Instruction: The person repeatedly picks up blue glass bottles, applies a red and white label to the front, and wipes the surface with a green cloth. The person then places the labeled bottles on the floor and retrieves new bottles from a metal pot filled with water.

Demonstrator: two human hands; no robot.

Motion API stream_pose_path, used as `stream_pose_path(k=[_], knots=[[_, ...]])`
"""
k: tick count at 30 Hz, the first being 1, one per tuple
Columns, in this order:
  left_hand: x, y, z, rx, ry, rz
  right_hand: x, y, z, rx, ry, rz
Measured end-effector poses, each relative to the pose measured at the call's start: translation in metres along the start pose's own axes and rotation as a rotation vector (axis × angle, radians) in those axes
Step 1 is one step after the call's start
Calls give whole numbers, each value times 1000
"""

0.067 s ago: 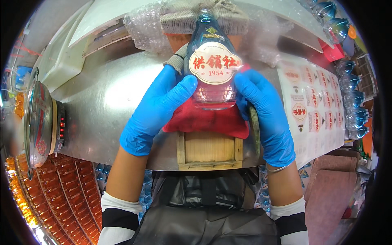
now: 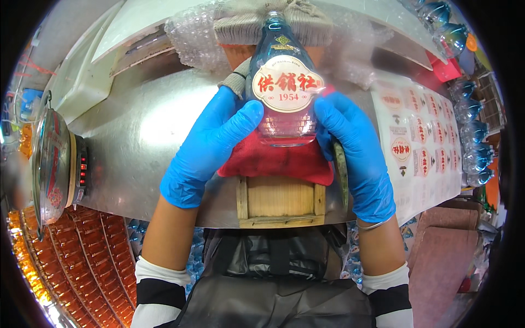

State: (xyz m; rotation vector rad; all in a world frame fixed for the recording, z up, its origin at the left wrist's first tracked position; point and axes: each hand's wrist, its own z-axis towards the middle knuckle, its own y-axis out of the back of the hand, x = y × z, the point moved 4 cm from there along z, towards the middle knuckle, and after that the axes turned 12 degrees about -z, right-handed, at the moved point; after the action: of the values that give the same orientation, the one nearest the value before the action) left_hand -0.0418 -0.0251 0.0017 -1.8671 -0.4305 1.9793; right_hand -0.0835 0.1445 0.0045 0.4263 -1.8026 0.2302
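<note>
A: At the middle of the steel bench (image 2: 136, 136), what do the hands hold?

B: Both hands, in blue gloves, hold a blue glass bottle (image 2: 284, 117) between them. The left hand (image 2: 210, 145) presses its left side, the right hand (image 2: 353, 147) its right side. The grip of each hand is closed against the glass.

A: Where is the bottle exactly?

B: It lies with its neck pointing away from the person, its base over a red cloth (image 2: 276, 161). The cloth covers a small wooden block (image 2: 279, 199) at the bench's near edge. A cream and red label (image 2: 287, 85) faces up on the bottle's belly.

A: What is around it?

B: Bubble wrap (image 2: 191, 35) and a knitted beige cloth (image 2: 240, 22) lie beyond the neck. To the right, a sheet of matching labels (image 2: 421, 147) lies on the bench, with more blue bottles (image 2: 470, 142) along the far right edge. At the left stands a round metal machine (image 2: 52, 158) with small red lights.
</note>
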Motion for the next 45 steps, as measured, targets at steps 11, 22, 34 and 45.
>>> stream_pose_path(k=[11, 22, 34, 45], knots=[[-1, -1, -1, 8, 24, 33, -5, 1, 0, 51, 46, 84], [-8, -10, 1, 79, 42, -18, -39, 36, -4, -341, -172, 630], [-5, -5, 2, 54, 63, 6, -25, 10, -43, -536, -22, 207], [4, -1, -6, -48, -204, 586, 31, -43, -83, -319, 1115, -1363]])
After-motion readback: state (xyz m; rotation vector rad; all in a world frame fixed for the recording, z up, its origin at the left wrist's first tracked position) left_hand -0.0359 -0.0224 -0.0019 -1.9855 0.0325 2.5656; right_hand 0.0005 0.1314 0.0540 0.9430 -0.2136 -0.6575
